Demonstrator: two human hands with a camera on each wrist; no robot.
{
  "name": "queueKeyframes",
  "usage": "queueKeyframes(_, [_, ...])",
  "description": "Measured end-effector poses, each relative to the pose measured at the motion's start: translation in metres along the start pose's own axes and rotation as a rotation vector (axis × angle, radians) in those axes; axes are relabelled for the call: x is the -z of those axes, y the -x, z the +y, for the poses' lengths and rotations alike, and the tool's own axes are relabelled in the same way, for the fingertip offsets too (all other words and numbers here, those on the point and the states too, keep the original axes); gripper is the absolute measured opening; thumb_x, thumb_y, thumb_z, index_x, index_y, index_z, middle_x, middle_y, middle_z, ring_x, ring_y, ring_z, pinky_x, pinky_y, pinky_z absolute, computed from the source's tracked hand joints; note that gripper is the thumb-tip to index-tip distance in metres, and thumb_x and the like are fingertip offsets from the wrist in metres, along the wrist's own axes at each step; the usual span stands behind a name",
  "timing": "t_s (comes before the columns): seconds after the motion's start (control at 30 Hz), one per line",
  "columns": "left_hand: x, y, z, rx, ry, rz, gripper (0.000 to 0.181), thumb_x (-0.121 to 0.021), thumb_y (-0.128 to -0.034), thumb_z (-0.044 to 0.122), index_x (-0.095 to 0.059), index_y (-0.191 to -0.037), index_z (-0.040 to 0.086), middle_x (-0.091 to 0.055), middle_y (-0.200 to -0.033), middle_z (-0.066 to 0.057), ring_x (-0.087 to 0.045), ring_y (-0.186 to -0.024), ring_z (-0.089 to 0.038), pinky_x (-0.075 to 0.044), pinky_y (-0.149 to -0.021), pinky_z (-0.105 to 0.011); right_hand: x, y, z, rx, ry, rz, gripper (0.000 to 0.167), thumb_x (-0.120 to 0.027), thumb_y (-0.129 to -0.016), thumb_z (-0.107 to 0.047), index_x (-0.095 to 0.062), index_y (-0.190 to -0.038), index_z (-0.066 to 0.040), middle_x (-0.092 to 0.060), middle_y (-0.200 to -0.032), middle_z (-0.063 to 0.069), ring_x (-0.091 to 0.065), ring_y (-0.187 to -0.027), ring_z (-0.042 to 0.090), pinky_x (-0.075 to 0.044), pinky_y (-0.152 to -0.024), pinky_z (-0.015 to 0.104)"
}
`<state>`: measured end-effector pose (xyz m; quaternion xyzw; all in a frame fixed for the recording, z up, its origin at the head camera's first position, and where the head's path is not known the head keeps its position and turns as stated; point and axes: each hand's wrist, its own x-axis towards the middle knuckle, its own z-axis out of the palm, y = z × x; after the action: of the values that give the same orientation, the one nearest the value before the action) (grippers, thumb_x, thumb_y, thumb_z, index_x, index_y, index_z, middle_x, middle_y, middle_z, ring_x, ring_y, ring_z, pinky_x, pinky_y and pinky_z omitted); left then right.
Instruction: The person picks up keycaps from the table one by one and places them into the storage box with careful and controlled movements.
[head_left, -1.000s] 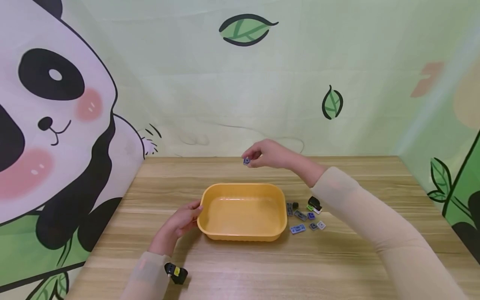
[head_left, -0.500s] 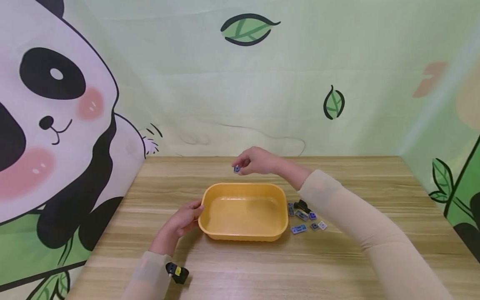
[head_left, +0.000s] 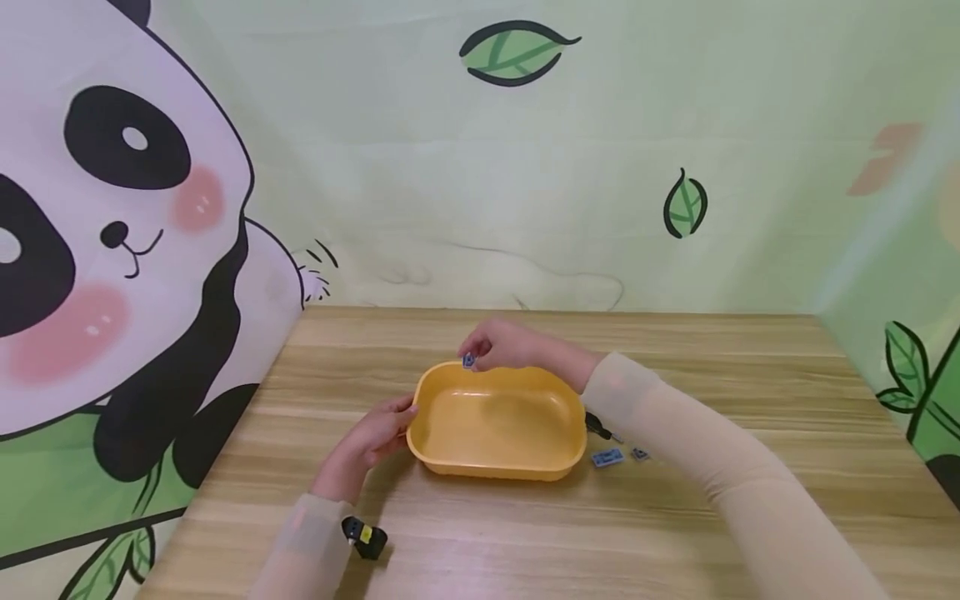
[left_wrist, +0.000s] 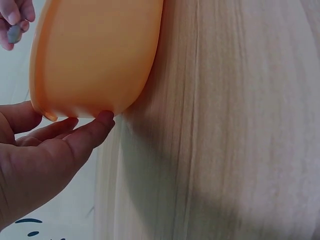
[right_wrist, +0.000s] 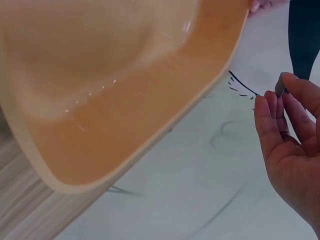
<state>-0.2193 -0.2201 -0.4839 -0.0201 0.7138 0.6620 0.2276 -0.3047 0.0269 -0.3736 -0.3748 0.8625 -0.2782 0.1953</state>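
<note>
My left hand (head_left: 378, 433) grips the left end of a yellow plastic basin (head_left: 495, 473). In the left wrist view the thumb lies at the rim and the fingers are against the outside wall. My right hand (head_left: 504, 343) pinches a small blue patterned piece (head_left: 468, 360) between thumb and fingertips, by the basin's back rim in the head view. The right wrist view shows that piece (right_wrist: 280, 85) edge-on, looking grey, apart from the basin. Nothing lies in the visible part of the basin.
Right of the basin lie a light blue oblong piece (head_left: 607, 457), a small dark piece (head_left: 640, 454) and a black item (head_left: 596, 425), partly covered by the right sleeve. A black device (head_left: 365, 537) with a yellow patch sits at the left cuff. A panda-printed cloth stands behind the wooden table.
My right hand has come left and down from behind the basin to its back rim, still pinching the blue piece. Its sleeve now covers more of the loose pieces. The left hand keeps its grip.
</note>
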Motion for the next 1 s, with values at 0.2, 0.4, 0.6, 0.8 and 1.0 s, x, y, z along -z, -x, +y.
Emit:
queueKeyframes(0.2, [-0.002,-0.001,0.003,0.006,0.002,0.015,0.054,-0.035,-0.1113,0.012,-0.019,-0.160,-0.006,-0.036,-0.157,-0.036,-0.060,-0.116,-0.016,-0.057,-0.091,-0.026,-0.011,-0.008,0.004,0.001,0.021,-0.017,0.034,-0.068,-0.092,-0.004,-0.071,-0.125,0.003,-0.075,-0.106,0.015,-0.065,-0.095,0.017,-0.056,-0.086,0.022])
queueKeyframes(0.4, [-0.001,-0.001,0.001,0.010,0.008,0.019,0.053,-0.034,-0.1114,0.011,-0.020,-0.160,-0.006,-0.039,-0.156,-0.035,-0.061,-0.111,-0.012,-0.056,-0.088,-0.024,-0.029,-0.017,0.008,0.012,0.060,-0.046,0.032,-0.070,-0.091,-0.004,-0.072,-0.122,0.002,-0.075,-0.105,0.015,-0.067,-0.096,0.018,-0.056,-0.086,0.021])
queueKeyframes(0.6, [-0.002,0.000,0.001,0.006,0.026,0.018,0.053,-0.034,-0.1108,0.010,-0.021,-0.159,-0.007,-0.042,-0.153,-0.036,-0.062,-0.108,-0.011,-0.056,-0.088,-0.024,-0.045,-0.025,0.007,0.044,0.102,-0.121,0.031,-0.070,-0.091,-0.005,-0.073,-0.122,0.001,-0.075,-0.105,0.013,-0.067,-0.096,0.016,-0.055,-0.086,0.019])
queueKeyframes(0.8, [-0.001,0.000,0.000,0.002,0.014,0.010,0.053,-0.032,-0.1112,0.010,-0.020,-0.159,-0.008,-0.039,-0.154,-0.038,-0.060,-0.119,-0.020,-0.057,-0.093,-0.027,-0.055,-0.031,0.007,0.040,0.109,-0.135,0.031,-0.071,-0.091,-0.003,-0.073,-0.121,0.000,-0.076,-0.103,0.013,-0.066,-0.093,0.014,-0.053,-0.083,0.017])
queueKeyframes(1.0, [0.000,-0.001,0.000,0.006,0.013,0.015,0.053,-0.033,-0.1113,0.011,-0.021,-0.160,-0.007,-0.041,-0.153,-0.037,-0.061,-0.116,-0.017,-0.057,-0.093,-0.027,-0.063,-0.036,0.008,0.069,0.117,-0.154,0.029,-0.072,-0.089,-0.002,-0.074,-0.118,0.002,-0.076,-0.102,0.014,-0.064,-0.088,0.011,-0.051,-0.079,0.014])
